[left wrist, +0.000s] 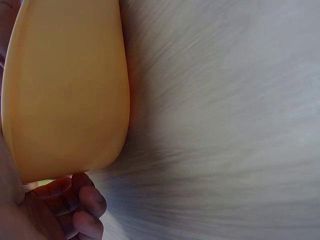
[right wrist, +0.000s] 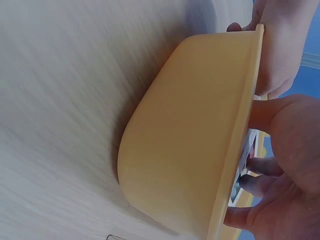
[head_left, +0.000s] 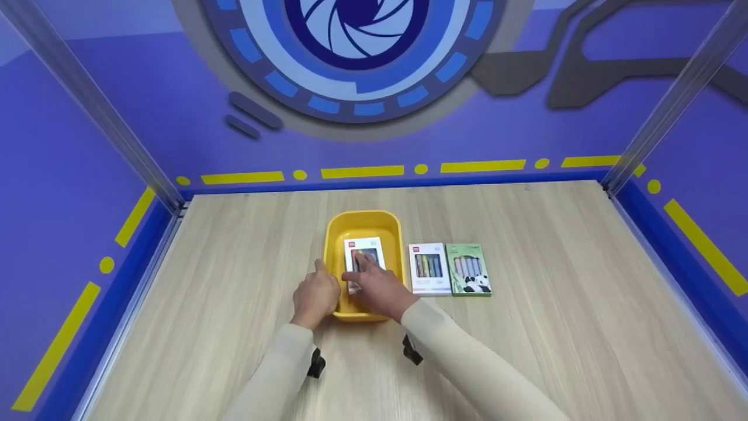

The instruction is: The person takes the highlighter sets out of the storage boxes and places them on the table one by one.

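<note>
A yellow plastic bin (head_left: pixel 362 316) stands on the table before me. My left hand (head_left: pixel 316 297) grips its left rim near the front corner; curled fingers (left wrist: pixel 90 202) show beside the bin wall in the left wrist view. Inside the bin lies a white box of crayons (head_left: pixel 368 243) with a dark window in its face. My right hand (head_left: pixel 383 289) reaches over the near right rim and holds this box, thumb at its left edge and fingers over its face. The right palm hides its lower right part. In the right wrist view the fingers (right wrist: pixel 257 175) dip below the rim.
Right of the bin lie a second white box of crayons (head_left: pixel 430 286) and a green panda box of crayons (head_left: pixel 470 286), side by side. The wooden table (head_left: pixel 555 339) is bounded by blue-purple panels (head_left: pixel 409 143) at the back and sides.
</note>
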Tool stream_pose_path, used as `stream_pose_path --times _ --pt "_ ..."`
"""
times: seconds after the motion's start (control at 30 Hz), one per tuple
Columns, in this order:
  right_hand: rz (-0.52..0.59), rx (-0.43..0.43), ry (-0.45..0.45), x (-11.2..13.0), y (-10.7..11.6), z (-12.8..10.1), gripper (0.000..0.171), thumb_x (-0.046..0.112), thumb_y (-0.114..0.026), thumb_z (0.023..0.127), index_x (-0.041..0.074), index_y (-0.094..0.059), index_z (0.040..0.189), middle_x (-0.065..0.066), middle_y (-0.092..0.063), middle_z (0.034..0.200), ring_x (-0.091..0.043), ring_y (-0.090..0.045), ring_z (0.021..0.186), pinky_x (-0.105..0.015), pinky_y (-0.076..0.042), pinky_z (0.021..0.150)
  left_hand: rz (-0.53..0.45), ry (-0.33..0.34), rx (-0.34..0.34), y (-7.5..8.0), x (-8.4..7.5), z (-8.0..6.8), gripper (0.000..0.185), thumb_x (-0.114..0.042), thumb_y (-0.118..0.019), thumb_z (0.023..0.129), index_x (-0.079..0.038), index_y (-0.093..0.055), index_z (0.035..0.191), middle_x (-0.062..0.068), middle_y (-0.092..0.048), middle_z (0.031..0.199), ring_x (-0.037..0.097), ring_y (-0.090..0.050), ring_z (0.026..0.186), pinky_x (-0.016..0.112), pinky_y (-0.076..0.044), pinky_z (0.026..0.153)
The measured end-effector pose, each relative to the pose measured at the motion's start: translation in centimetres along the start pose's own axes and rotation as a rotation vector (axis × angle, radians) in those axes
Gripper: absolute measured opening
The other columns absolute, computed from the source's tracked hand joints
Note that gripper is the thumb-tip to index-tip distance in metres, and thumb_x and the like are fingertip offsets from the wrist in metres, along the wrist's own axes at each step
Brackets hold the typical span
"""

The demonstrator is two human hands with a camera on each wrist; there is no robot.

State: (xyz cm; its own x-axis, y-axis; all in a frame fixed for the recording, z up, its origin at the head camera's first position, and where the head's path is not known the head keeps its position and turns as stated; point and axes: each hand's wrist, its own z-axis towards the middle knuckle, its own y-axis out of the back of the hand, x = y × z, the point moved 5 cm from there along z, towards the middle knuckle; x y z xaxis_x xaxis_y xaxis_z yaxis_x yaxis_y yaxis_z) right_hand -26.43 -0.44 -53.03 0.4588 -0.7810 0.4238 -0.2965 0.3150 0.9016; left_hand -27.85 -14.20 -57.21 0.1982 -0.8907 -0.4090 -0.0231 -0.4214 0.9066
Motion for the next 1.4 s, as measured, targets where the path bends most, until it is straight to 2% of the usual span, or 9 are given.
stream_pose_path --times 0.37,0.6,1.07,1.4 --pt "0.022 -0.024 -0.039 -0.4 0.6 -0.7 0.041 0.020 -0.064 0.093 0.025 -0.059 0.133 -0.009 -0.021 0.161 -0.031 -0.021 0.149 -0.048 -0.035 0.110 0.016 0.010 0.003 0.0 0.0 -0.1 0.045 -0.025 -0.042 0.097 0.000 -0.038 0.135 0.015 -0.064 0.084 0.027 -0.061 0.067 0.044 -0.047 0.059" --pt "-0.024 -0.094 0.028 -0.5 1.0 -0.8 0.037 0.016 -0.065 0.092 0.021 -0.063 0.128 -0.015 -0.031 0.156 -0.035 -0.029 0.145 -0.045 -0.040 0.106 0.007 -0.023 -0.031 0.1 -0.2 -0.3 0.046 -0.023 -0.043 0.096 0.002 -0.039 0.134 0.021 -0.067 0.090 0.037 -0.067 0.078 0.050 -0.051 0.065" --pt "0.014 -0.084 0.010 -0.5 1.4 -1.4 0.040 0.018 -0.065 0.092 0.023 -0.060 0.131 -0.013 -0.029 0.158 -0.032 -0.027 0.146 -0.043 -0.039 0.107 0.017 -0.005 0.002 0.1 -0.2 -0.2 0.048 -0.023 -0.042 0.097 0.003 -0.037 0.137 0.019 -0.066 0.090 0.030 -0.064 0.073 0.046 -0.049 0.063" --pt "0.021 -0.140 0.028 -0.5 2.3 -1.8 0.040 0.017 -0.067 0.091 0.025 -0.061 0.130 -0.015 -0.031 0.156 -0.032 -0.030 0.145 -0.043 -0.042 0.105 0.013 -0.005 -0.010 0.2 -0.1 -0.2 0.041 -0.023 -0.041 0.097 0.000 -0.039 0.131 0.018 -0.065 0.087 0.032 -0.065 0.073 0.047 -0.049 0.061"
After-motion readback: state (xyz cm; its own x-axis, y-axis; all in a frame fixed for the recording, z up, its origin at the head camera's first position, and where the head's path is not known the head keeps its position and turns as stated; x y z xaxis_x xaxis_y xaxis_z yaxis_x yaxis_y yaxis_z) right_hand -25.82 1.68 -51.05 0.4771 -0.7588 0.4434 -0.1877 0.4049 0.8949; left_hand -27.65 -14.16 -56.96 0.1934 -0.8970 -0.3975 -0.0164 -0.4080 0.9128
